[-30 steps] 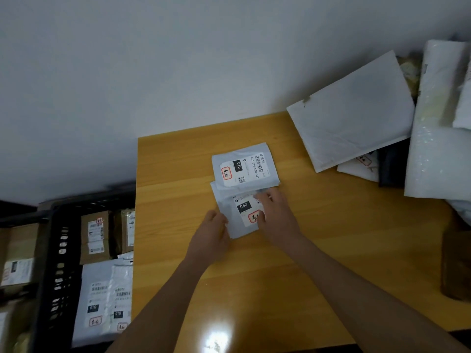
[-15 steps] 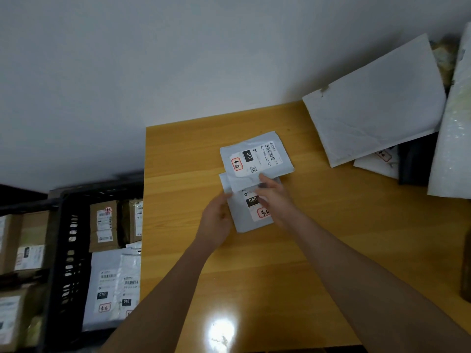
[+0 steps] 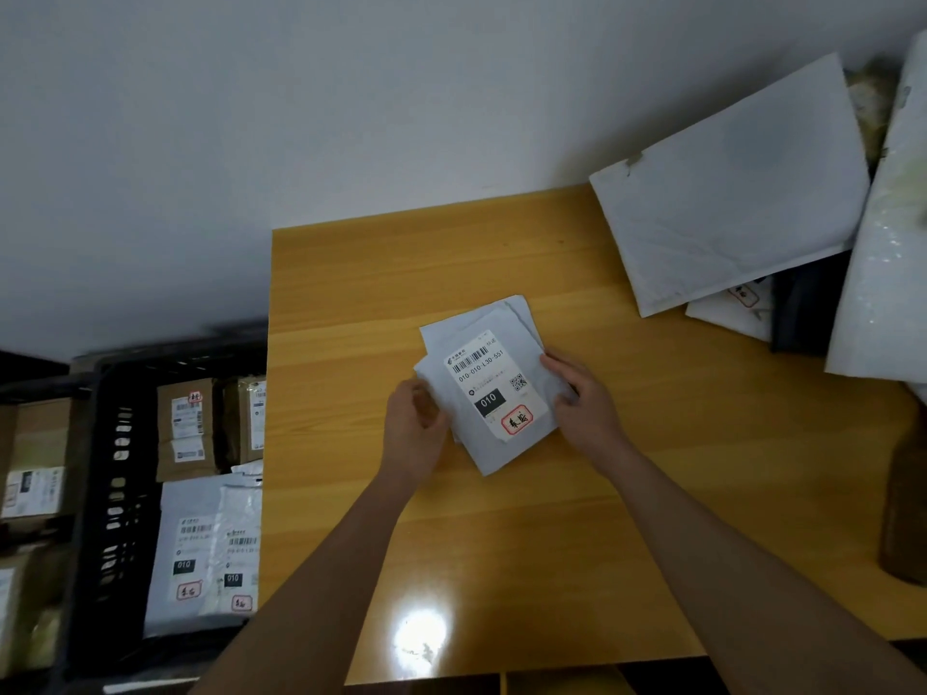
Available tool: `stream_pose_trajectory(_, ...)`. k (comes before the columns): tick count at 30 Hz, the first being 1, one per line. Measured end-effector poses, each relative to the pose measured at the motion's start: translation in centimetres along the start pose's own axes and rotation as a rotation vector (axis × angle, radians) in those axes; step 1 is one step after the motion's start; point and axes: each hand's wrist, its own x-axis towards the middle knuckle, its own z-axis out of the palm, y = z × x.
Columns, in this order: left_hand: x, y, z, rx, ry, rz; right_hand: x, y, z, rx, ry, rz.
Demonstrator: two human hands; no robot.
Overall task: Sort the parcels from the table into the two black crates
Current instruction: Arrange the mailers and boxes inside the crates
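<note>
Two stacked grey parcels [image 3: 494,388] mid-bench [image 3: 627,494], left hand [image 3: 416,433] grasping their left edge, right hand [image 3: 584,406] gripping the right edge, black crate [image 3: 100,494] left of the bench

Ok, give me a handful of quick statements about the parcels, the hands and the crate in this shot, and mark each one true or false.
1. Both hands hold the stacked grey parcels over the table. True: the left hand grips the left edge and the right hand the right edge.
2. The top parcel's black label patch reads 060. False: it reads 010.
3. The black crate left of the table already holds parcels. True.
4. Every parcel in that crate is grey. False: brown parcels lie at its far end.
5. A large white mailer lies at the table's far right. True.
</note>
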Motion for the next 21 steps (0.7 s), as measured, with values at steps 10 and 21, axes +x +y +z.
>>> stream_pose_trajectory(10,-1.7,0.0,0.3,-0.189,-0.014,-0.245,0.1,0.4,-0.1,-0.109,0.011,-0.045)
stream_pose_trajectory(21,-2.5,0.4,-3.8,-0.596,0.054,-0.305,-3.1,-1.6,3.1,-0.014,0.201,-0.128)
